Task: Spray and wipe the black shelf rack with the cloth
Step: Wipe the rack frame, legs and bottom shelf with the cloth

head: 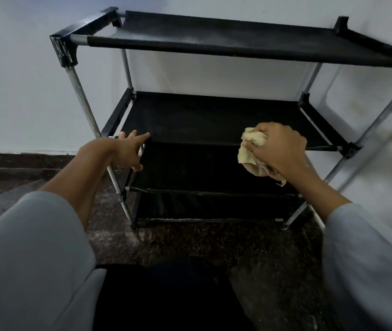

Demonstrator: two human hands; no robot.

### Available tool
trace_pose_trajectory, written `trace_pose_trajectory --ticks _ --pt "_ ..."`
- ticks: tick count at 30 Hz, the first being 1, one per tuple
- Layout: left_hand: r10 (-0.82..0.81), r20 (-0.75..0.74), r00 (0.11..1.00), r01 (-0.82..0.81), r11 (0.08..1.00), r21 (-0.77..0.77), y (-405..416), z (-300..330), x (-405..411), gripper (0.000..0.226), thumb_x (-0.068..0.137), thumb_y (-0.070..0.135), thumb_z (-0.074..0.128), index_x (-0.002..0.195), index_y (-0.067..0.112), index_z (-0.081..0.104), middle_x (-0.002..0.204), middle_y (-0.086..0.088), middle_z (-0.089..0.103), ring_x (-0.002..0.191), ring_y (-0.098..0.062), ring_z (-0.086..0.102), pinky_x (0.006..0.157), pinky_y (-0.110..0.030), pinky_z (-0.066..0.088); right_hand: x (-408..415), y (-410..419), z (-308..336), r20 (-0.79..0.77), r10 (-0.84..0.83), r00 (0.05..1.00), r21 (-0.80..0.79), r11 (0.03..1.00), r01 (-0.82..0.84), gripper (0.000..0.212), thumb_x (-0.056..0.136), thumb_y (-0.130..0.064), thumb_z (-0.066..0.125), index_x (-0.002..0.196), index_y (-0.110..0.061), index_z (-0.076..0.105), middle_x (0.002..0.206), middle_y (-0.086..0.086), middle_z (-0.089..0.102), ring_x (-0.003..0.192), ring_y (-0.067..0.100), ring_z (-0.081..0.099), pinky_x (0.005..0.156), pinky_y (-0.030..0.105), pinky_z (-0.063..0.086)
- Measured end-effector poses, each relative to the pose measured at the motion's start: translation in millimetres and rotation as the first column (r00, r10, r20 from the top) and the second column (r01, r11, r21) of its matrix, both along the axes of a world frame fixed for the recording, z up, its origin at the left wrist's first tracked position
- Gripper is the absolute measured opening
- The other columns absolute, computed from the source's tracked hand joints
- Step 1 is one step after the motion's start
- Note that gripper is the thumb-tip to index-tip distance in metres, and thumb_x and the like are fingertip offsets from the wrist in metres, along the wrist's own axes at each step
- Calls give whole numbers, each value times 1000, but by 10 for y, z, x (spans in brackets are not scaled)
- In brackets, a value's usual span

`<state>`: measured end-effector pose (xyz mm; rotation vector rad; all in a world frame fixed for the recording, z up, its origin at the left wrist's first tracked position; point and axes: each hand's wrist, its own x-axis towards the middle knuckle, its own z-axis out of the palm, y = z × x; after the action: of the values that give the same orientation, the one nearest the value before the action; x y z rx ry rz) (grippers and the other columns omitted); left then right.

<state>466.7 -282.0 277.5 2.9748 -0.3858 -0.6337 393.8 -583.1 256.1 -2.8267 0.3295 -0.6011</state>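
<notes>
The black shelf rack (214,120) stands against the wall, and all positions here are given relative to it. The left hand (125,151) rests on the front left corner of its second tier with fingers straight and slightly spread, apparently to steady the light frame, while the right hand (277,149) holds the bunched yellow cloth (250,151) in curled fingers at that tier's front right edge, probably for wiping. No brand, label or writing is legible.

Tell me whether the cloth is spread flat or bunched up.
Bunched up. The yellow cloth is crumpled into a wad in the right hand, whose fingers curl round it at the second shelf's front edge.
</notes>
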Motion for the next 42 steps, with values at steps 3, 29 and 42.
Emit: trace_pose_trajectory --ticks 3,29,42 --pt "-17 -7 1000 18 999 40 -12 52 12 90 90 6 57 151 27 -5 159 -8 -9 146 -30 -6 117 -44 13 53 130 -96 82 2 997 -67 998 3 29 80 -52 67 98 -30 69 97 -2 66 89 24 63 65 28 33" --pt "120 94 988 -144 939 313 -89 -211 230 94 86 30 54 144 43 -19 158 1 -15 144 -36 13 112 -57 22 -182 -742 -153 94 13 995 -45 999 -9 25 79 -52 67 93 -31 69 93 -8 64 85 20 63 67 28 42" --pt "-39 197 980 -15 964 265 -171 -76 -36 84 90 30 58 151 29 0 160 -3 1 145 -29 13 114 -55 16 -61 -141 131 -33 -104 994 -97 990 100 27 82 -46 67 102 -29 69 97 4 69 97 32 64 71 32 37"
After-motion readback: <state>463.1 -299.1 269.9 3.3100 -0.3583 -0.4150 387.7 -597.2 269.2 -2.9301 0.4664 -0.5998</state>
